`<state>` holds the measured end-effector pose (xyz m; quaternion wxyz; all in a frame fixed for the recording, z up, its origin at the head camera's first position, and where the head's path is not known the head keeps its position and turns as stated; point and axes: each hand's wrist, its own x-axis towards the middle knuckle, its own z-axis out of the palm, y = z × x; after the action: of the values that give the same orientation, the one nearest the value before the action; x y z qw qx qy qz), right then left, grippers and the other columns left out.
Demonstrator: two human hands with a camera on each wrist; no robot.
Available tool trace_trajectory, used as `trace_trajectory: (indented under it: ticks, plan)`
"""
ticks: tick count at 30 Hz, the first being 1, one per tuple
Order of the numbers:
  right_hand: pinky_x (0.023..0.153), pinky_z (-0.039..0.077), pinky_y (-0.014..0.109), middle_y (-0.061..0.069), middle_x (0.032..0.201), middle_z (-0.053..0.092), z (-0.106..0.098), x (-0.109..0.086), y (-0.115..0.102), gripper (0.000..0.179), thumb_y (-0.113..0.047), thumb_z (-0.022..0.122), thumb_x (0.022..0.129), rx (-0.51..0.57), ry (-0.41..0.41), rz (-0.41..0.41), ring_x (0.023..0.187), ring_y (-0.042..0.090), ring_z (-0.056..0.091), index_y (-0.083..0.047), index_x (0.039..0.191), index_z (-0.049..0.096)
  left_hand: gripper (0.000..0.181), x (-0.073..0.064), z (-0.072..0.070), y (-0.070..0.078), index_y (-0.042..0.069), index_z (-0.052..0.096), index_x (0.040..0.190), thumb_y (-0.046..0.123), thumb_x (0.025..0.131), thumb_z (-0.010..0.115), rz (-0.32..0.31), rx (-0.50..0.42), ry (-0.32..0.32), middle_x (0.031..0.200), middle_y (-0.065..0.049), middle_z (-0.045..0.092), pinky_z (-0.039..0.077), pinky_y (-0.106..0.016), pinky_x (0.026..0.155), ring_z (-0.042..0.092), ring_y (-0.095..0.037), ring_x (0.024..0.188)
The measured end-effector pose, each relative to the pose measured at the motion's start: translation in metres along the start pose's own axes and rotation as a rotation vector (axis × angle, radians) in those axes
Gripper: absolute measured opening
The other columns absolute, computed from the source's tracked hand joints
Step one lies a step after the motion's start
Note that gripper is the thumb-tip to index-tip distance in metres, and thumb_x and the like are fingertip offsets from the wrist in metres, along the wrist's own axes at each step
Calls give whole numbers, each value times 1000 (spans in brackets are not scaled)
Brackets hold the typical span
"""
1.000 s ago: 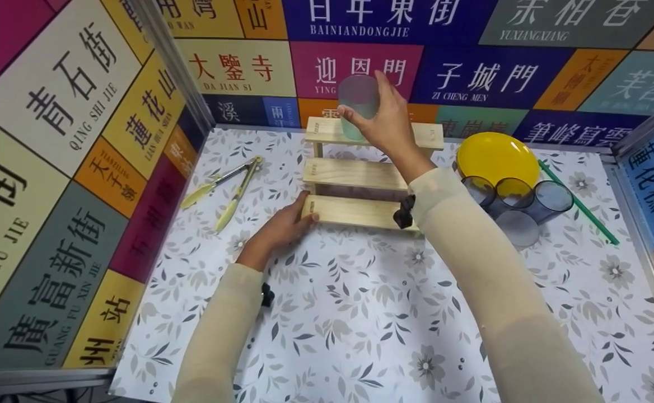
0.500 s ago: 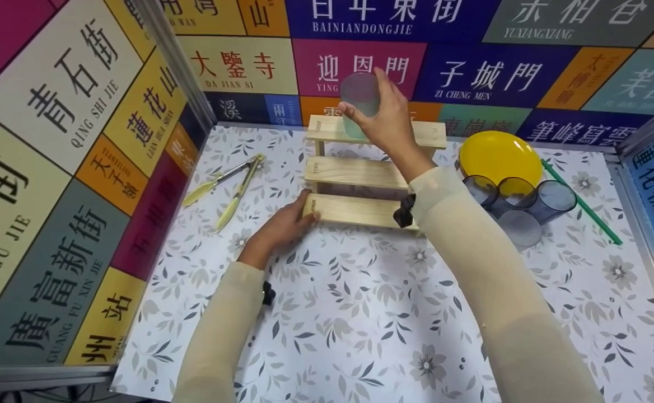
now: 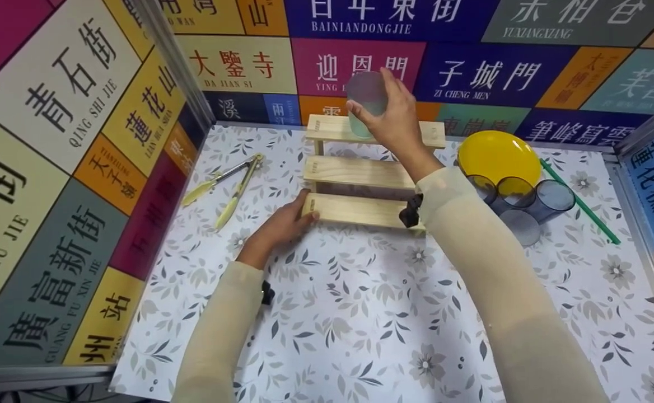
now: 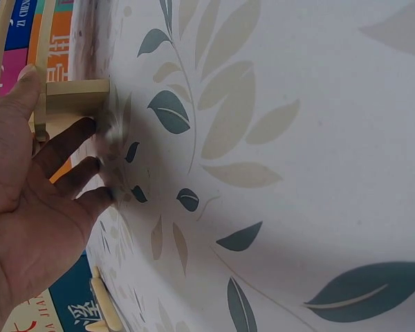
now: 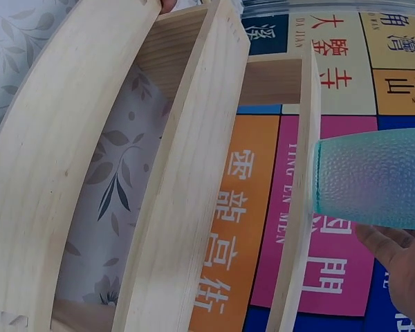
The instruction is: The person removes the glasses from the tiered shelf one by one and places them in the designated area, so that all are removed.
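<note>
In the head view my right hand (image 3: 397,115) grips a translucent, blue-green cup (image 3: 365,92), thumb on one side and fingers on the other. The cup stands at the top step of a three-step wooden shelf (image 3: 355,210), left of its middle. Its pebbled wall (image 5: 380,173) shows in the right wrist view, base right at the board. My left hand (image 3: 282,226) holds the left end of the lowest step. From the left wrist, the thumb (image 4: 28,79) lies against the wood and the other fingers reach beneath the board.
Tongs with pale yellow tips (image 3: 230,210) lie spread at the left. To the right are a yellow plate (image 3: 498,154), several dark translucent cups (image 3: 554,201) grouped in front of it, and a thin green stick (image 3: 584,207). Printed panels (image 3: 355,61) wall the table's back and sides.
My right hand and the cup have shifted slightly to the right along the top step. The left hand stays at the lowest step.
</note>
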<state>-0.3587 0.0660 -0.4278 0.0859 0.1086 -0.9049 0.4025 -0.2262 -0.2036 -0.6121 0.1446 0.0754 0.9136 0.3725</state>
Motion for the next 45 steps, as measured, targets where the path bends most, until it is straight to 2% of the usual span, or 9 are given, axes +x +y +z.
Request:
trace_trajectory:
  ticks: [4,11,15,18,23,27,36,40,45]
  plan:
    - [127,46,52,13,174,46,-7,-1,1,104,-66,81,94,6,20,-23,158,36,45,-17,174,37,81,0,-1,0,22,16,179,55,115,53,13,2,-1,166,-25,54,43,-58,128,56,-44,152]
    - [127,45,51,14,173,46,-16,-3,4,103,-68,80,94,-3,26,-15,161,37,41,-19,174,38,83,0,-2,0,25,13,180,59,114,51,-23,-2,-12,169,-24,51,42,-57,129,54,-43,154]
    - [124,49,50,13,172,49,-20,-3,6,101,-67,81,93,-7,41,-33,157,36,46,-18,172,41,83,-3,-3,1,30,13,180,60,113,52,-35,-16,-8,171,-20,49,40,-57,131,53,-42,155]
    - [120,53,50,14,165,57,-24,-3,8,98,-64,83,93,-1,76,-81,150,36,55,-14,169,47,84,-3,-3,2,30,13,180,60,113,53,-39,-18,-1,172,-19,48,39,-56,131,52,-41,156]
    - [110,60,51,16,151,67,-29,-5,14,92,-60,87,91,12,119,-137,137,36,63,-12,162,55,84,-2,-2,1,28,12,180,60,113,52,-12,-6,7,171,-21,50,40,-56,130,54,-43,154]
    - [109,61,50,14,150,69,-35,-9,19,88,-59,87,90,29,124,-146,133,33,66,-14,159,57,83,-2,-2,1,31,13,180,61,113,52,-15,-4,6,170,-21,51,41,-57,130,55,-43,153]
    - [107,63,48,14,155,66,-55,-22,34,89,-58,87,91,16,114,-136,135,31,65,-12,161,56,86,0,-2,3,24,10,180,60,114,51,-35,-15,-32,174,-20,45,37,-56,133,48,-41,159]
    - [107,63,49,13,153,67,-64,-29,39,88,-58,87,91,8,114,-124,135,30,65,-14,161,57,88,1,-1,2,24,9,180,62,113,51,-48,-19,-33,177,-18,42,35,-55,134,45,-40,161]
    - [117,57,49,13,154,67,-75,-36,44,88,-57,88,90,8,125,-121,138,31,65,-13,160,58,88,-1,0,2,24,9,180,63,113,51,-43,-23,-28,175,-21,43,35,-56,134,47,-42,159]
